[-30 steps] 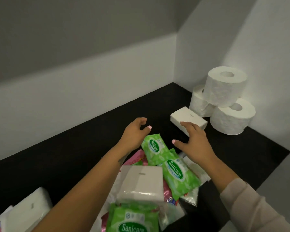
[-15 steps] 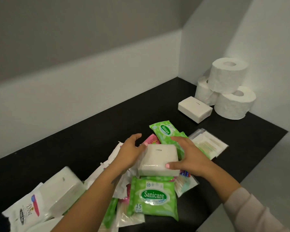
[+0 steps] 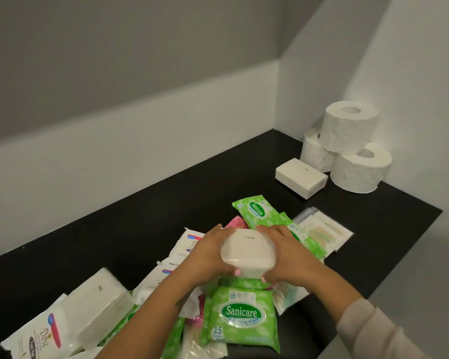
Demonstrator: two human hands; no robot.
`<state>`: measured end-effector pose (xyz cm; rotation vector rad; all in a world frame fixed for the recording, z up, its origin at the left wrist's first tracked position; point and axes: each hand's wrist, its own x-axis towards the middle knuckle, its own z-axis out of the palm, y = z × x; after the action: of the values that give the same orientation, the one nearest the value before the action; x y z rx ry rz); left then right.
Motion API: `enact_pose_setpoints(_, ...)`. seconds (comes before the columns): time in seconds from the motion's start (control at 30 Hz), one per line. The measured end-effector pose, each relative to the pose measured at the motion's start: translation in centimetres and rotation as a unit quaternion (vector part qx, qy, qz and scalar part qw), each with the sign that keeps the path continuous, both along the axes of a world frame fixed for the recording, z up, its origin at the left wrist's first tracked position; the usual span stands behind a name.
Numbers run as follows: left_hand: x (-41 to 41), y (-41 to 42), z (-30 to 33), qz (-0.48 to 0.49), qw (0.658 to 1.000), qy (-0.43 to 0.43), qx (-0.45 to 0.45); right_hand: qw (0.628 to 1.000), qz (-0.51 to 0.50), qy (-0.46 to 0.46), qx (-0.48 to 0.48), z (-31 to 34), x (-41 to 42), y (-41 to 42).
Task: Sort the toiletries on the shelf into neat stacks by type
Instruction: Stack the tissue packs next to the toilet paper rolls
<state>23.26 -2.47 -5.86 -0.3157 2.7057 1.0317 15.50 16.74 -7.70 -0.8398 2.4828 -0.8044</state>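
both hands [image 3: 208,257] grip a white tissue pack [image 3: 246,251], seemingly lifted.

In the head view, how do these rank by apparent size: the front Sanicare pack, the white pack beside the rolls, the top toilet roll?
1. Front Sanicare pack, though it is nearest the camera.
2-3. Top toilet roll and white pack look alike; unsure.

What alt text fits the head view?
Both hands, left hand and right hand, grip a white tissue pack above a jumble of green wipes packs on a black shelf. Another tissue pack lies beside three toilet rolls in the far right corner.
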Motion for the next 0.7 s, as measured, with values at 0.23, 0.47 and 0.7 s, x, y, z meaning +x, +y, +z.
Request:
enact_pose_setpoints(0.23,-3.5,0.0,2.3,0.061,0.987,0.037,0.145,0.995,-0.038,-0.014,-0.092,0.9,-3.4,1.1)
enact_pose_setpoints(0.47,-9.6,2.4,3.0,0.103,0.959,0.108,0.242,0.984,-0.095,0.036,-0.147,1.8,-8.9,3.4)
enact_pose_setpoints(0.7,-18.4,4.3,2.4,0.08,0.963,0.127,0.226,0.965,-0.15,0.131,-0.168,1.5,-14.8,5.2)
